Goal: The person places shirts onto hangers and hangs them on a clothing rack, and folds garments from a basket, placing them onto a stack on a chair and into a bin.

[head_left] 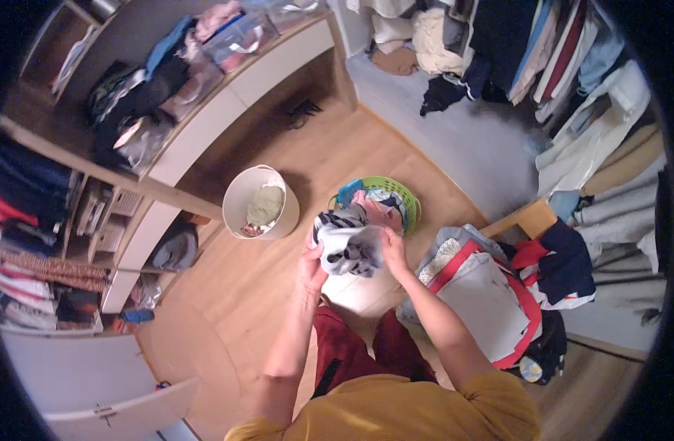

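Between my two hands is a bunched garment (349,250), white and grey with black patterning. My left hand (311,263) grips its left side, and my right hand (393,250) grips its right side. Just beyond it stands a green laundry basket (406,197) with pink, blue and white clothes in it; the garment hides part of its near side. To the left of my left hand is a cream bucket (238,192), in which lie an olive-green cloth (265,204) and some other pieces. The garment's exact kind cannot be made out.
On the right, a heap of clothes (484,301) with red and white fabric lies near a wooden edge. Hanging clothes (564,59) line the right side. Shelves (241,92) with clothes and clear boxes run along the left. A cabinet door (131,408) stands ajar at lower left.
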A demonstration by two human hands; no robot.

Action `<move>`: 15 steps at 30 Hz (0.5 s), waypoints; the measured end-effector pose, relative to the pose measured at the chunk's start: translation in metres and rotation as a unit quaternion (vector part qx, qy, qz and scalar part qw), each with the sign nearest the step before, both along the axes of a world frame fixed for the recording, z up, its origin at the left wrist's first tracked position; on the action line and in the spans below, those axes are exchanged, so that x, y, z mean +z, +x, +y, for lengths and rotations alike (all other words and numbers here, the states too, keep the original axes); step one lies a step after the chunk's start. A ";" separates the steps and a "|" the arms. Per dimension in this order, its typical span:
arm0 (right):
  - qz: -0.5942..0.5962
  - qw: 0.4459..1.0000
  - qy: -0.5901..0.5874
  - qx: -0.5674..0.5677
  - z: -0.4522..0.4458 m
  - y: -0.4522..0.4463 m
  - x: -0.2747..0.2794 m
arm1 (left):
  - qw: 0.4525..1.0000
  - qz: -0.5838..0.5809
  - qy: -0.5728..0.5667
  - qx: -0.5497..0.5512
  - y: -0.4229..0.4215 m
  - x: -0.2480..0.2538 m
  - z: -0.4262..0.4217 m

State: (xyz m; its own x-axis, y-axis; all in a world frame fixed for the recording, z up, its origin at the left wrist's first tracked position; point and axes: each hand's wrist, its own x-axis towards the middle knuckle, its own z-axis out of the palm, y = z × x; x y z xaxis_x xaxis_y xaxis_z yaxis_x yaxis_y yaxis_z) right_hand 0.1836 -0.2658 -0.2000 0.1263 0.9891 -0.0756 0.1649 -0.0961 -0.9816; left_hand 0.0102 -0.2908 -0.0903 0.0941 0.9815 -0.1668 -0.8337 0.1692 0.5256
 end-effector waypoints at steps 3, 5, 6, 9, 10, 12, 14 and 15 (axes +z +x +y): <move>-0.012 0.998 0.038 0.039 -0.004 0.002 0.020 | 0.995 0.072 0.042 0.055 -0.017 0.044 -0.011; 0.077 0.987 0.143 0.012 -0.001 0.000 0.065 | 0.996 0.072 0.030 0.048 -0.041 0.068 -0.020; 0.134 0.985 0.095 0.060 0.003 0.001 0.081 | 0.997 0.060 0.013 0.040 -0.053 0.083 -0.028; 0.028 0.970 0.129 0.202 -0.002 0.011 0.161 | 0.916 0.395 0.067 -0.019 -0.088 0.118 -0.065; -0.095 0.944 0.149 0.278 -0.017 0.010 0.205 | 0.811 0.579 0.074 -0.043 -0.097 0.133 -0.080; -0.220 0.894 0.172 0.350 -0.034 -0.002 0.231 | 0.562 0.821 0.080 -0.057 -0.113 0.132 -0.110; -0.404 0.831 0.126 0.361 -0.046 -0.020 0.224 | 0.499 0.862 0.087 -0.029 -0.133 0.114 -0.140; -0.403 0.852 0.103 0.318 -0.049 -0.038 0.224 | 0.492 0.868 0.058 0.014 -0.146 0.100 -0.152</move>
State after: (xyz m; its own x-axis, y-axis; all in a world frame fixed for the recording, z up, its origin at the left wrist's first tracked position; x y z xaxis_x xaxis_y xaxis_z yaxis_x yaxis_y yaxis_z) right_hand 0.1457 -0.3148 0.0236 -0.5111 0.8589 -0.0335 0.7479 0.4252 -0.5097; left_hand -0.1355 -0.4429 0.0096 -0.1062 0.9907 0.0851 0.8891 0.0563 0.4543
